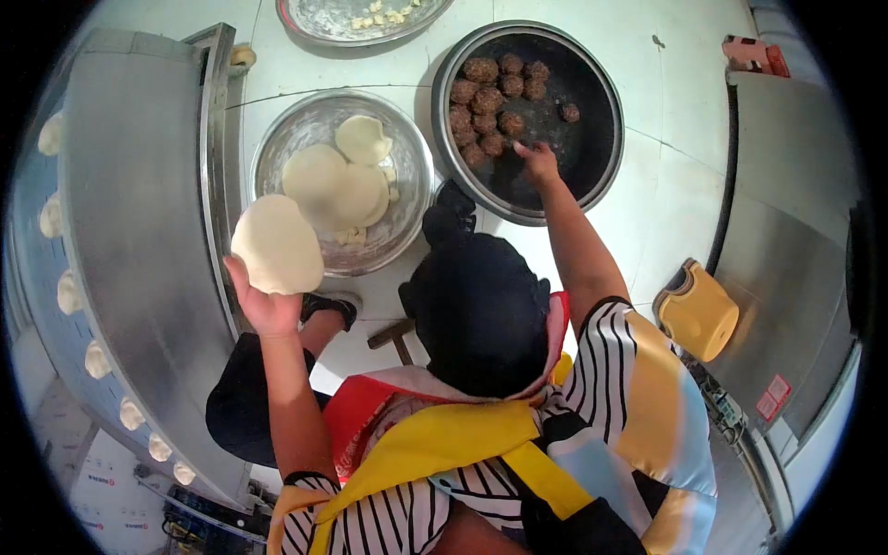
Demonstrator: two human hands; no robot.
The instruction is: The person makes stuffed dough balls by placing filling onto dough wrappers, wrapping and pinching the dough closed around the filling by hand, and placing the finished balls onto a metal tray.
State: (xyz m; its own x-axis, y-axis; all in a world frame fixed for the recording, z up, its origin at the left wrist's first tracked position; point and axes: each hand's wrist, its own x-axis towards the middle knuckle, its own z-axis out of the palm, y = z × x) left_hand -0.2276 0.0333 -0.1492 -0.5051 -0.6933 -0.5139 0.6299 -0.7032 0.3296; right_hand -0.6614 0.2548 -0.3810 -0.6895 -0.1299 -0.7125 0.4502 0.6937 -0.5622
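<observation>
My left hand (268, 310) holds up a flat round dough wrapper (277, 245), its thumb at the edge and the other fingers mostly hidden beneath. Just behind it, a metal bowl (264, 176) dusted with flour holds several more dough rounds (314, 180) and small dough scraps. My right hand (536, 165) reaches over the near part of a round black pan (564, 190), fingers apart and close to the dark brown balls (485, 100). Several of these balls cluster on the pan's left side, and one ball (570, 113) lies alone to the right. Nothing shows in the right hand.
A metal machine (139, 185) runs along the left, with pale dough pieces (67, 291) lined up on its blue belt. Another floured pan (361, 32) with scraps stands at the top. A yellow stool (703, 310) and a steel cabinet (786, 268) are on the right.
</observation>
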